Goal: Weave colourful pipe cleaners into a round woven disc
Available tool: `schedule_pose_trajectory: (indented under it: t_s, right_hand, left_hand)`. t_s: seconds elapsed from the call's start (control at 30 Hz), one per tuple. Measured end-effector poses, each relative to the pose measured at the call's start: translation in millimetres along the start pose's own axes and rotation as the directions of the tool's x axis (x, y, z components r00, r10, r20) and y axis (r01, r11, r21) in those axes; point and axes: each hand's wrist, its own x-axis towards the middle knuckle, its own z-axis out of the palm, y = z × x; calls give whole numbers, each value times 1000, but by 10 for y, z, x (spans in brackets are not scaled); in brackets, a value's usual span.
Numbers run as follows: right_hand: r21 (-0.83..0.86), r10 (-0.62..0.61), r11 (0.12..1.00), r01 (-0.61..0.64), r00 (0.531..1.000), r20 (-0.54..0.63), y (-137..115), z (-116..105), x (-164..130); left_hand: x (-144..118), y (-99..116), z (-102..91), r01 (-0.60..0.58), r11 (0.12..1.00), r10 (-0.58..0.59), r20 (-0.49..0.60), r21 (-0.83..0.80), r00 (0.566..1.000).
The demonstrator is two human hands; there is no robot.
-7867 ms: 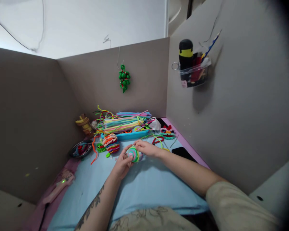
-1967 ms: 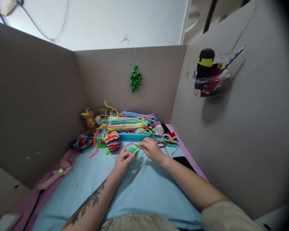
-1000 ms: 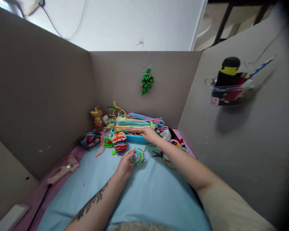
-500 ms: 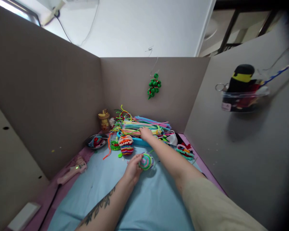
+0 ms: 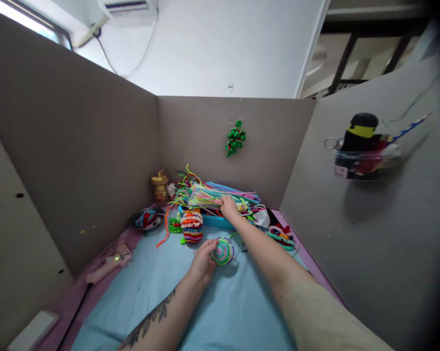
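Note:
Between the thumb and fingers of my left hand point(image 5: 204, 262) is a round, flat coil wound from pipe cleaners point(image 5: 223, 251), ringed in green, pink, yellow and purple, held just above the blue cloth. My right hand point(image 5: 229, 206) reaches to the back, its fingers curled into a heap of pastel pipe cleaners point(image 5: 205, 196); the fingertips are partly hidden. Under that heap is a blue tray point(image 5: 216, 221). A striped, stuffed-looking piece of wound pipe cleaners point(image 5: 192, 227) stands left of the coil, beside a small green piece point(image 5: 174, 225).
At the left lie a metal bowl point(image 5: 135, 224) with colourful pieces in it, a pink glue gun point(image 5: 108, 268) with a lit green light, and a white box point(image 5: 33, 331). A clear holder point(image 5: 366, 163) of tools hangs on the right panel. Green berry-like decoration point(image 5: 236, 139) hangs at the back.
My right hand has shifted slightly right along the heap, and the pastel pipe cleaners under it have moved. The coil stays in my left hand, its face turned a little. The camera view has tilted up slightly.

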Motion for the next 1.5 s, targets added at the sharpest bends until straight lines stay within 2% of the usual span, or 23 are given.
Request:
schedule_pose_trajectory:
  t_s: [0.27,0.5,0.63,0.83,1.0,1.07,1.23,1.33,1.4,1.5]
  right_hand:
    - [60,19,998,-17,1000,-25,39,39,-29]
    - [46,46,998,-48,998,31,-67,69,-14]
    - [37,6,999,-7,1000,28,-166,11,-98]
    - [21,-90,996,91,995,-47,-296,-164,-162]
    - [6,-239,971,240,971,-12,-493,-206,-133]
    - [-22,-260,965,261,965,21,-568,-179,-120]
    - [-60,-175,982,179,983,62,-589,-165,-59]
    - [-33,-108,994,107,993,-36,-457,-242,1]
    - [71,-5,997,15,990,-139,-332,-302,49]
    - [216,88,975,-59,988,-129,-165,-352,124]
  left_hand:
    - [-29,-5,16,-12,1000,13,20,-21,1000]
    - [-12,-23,-5,-9,1000,9,24,-6,1000]
    - [-18,-22,6,-18,1000,18,10,-2,1000]
    - [-20,-21,7,-28,1000,28,28,-6,999]
    - [-17,-17,6,-12,1000,12,10,0,1000]
    - [-15,-16,6,-7,1000,7,1,3,1000]
    - [-12,-11,4,-1,1000,1,-2,7,1000]
    - [-13,-9,8,-4,1000,4,1,1,1000]
    - [-16,-11,13,0,1000,0,6,-9,1000]
    - [-18,-19,15,13,1000,-13,5,-18,1000]
